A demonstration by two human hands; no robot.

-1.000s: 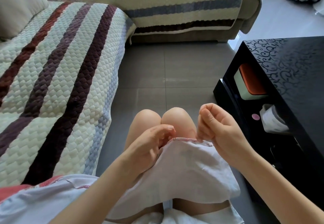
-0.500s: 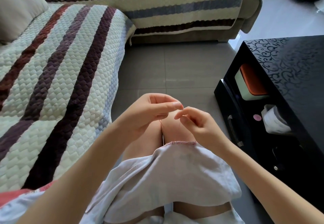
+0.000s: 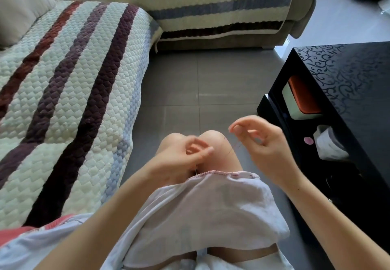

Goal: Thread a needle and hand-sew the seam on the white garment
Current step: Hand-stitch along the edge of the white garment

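Note:
The white garment (image 3: 200,212) lies draped over my thighs, its pink-stitched hem (image 3: 223,173) facing my knees. My left hand (image 3: 185,155) hovers just above the hem's left end. Its thumb and fingers pinch a thin needle (image 3: 196,171) that points down at the cloth. My right hand (image 3: 259,143) is raised over the right knee and blurred, its thumb and forefinger pinched together. A fine dark thread (image 3: 233,149) runs across the knee below that hand. Where the thread ends is too faint to tell.
A striped quilted sofa cover (image 3: 69,105) fills the left and the back. A black patterned coffee table (image 3: 348,75) stands on the right, its lower shelf holding an orange-and-white box (image 3: 299,100), a pink disc (image 3: 308,140) and a white tissue wad (image 3: 329,145). Grey floor tiles (image 3: 202,83) lie ahead.
The hands, which met above my knees half a second ago, have separated. The right one swung up and to the right with the thread, and the left dropped toward the hem.

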